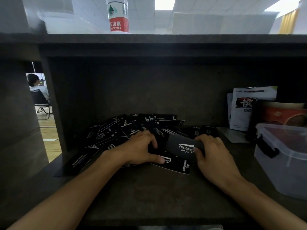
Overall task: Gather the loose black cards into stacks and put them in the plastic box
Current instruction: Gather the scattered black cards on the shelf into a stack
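A heap of loose black cards (pixel 132 128) with white lettering lies spread across the dark shelf, from the left edge to the middle. My right hand (pixel 214 151) grips a small stack of black cards (pixel 181 146), held tilted just above the heap. My left hand (pixel 141 148) rests on the heap with its fingers curled over the cards beneath and its thumb on a single card (pixel 176 165) lying in front. The clear plastic box (pixel 282 163), with its lid on and a black clasp, stands at the right edge.
The dark desk surface (pixel 149 193) sits inside a recess with a back wall and a shelf above, on which a water bottle (pixel 118 15) stands. White pouches (pixel 244 108) and a red packet lean at the back right. A person sits beyond the gap at the left.
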`<control>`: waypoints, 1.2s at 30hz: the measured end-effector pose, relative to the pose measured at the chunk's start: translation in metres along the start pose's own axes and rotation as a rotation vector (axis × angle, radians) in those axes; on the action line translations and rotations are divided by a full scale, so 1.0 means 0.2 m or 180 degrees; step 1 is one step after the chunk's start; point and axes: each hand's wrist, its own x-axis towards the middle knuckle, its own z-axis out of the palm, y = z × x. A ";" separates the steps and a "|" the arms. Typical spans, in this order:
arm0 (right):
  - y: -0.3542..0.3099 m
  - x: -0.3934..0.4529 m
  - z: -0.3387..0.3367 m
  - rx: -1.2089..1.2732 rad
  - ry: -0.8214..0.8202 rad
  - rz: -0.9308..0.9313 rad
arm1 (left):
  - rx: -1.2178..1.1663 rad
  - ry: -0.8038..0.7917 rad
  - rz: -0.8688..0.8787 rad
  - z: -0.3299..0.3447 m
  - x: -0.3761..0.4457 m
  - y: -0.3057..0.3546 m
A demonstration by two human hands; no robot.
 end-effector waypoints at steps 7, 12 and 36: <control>-0.02 0.00 -0.01 0.0114 -0.0032 -0.0164 | -0.0777 0.0969 0.0073 0.05 0.00 0.11; -0.03 -0.01 -0.03 0.0049 -0.0162 -0.0272 | -0.0715 0.1171 0.0200 0.15 0.02 0.20; -0.02 -0.03 -0.02 0.0339 -0.0472 -0.0697 | -0.0366 0.0736 0.1122 0.17 -0.03 0.22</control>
